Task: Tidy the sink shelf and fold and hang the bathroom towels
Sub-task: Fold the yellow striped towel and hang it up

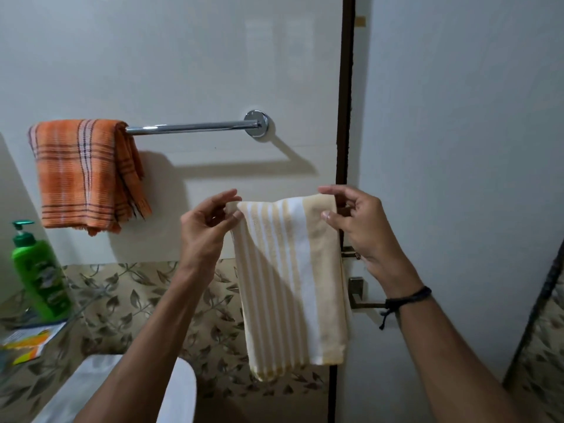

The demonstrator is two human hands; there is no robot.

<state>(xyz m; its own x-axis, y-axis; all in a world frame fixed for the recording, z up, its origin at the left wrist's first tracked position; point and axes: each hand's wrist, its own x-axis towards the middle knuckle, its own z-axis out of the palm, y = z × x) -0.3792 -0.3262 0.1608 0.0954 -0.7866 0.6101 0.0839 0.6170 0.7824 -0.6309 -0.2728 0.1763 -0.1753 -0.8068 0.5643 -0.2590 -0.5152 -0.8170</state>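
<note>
Closest in, both hands are up with the striped towel [290, 285] hanging between them. It's folded into a narrow panel and hangs straight down in front of the wall, below the bar. The left hand [204, 227] pinches the top left corner between thumb and fingertips, with the other fingers loosely curled. The right hand [363, 227] has the top right corner, thumb in front and fingers hooked over the edge.

Off to the left, the shelf [81, 303] holds a green bottle [39, 276] and some packets [27, 340].

Further back on the wall is the bar [195, 128], with an orange towel [82, 175] already draped over its left end. The right stretch is bare.

So I'd say folding is done and this is the hanging step. Next move is probably to lift the towel above the bar, drop it over the free part, and keep the fold from slipping open while evening out the two sides.
</note>
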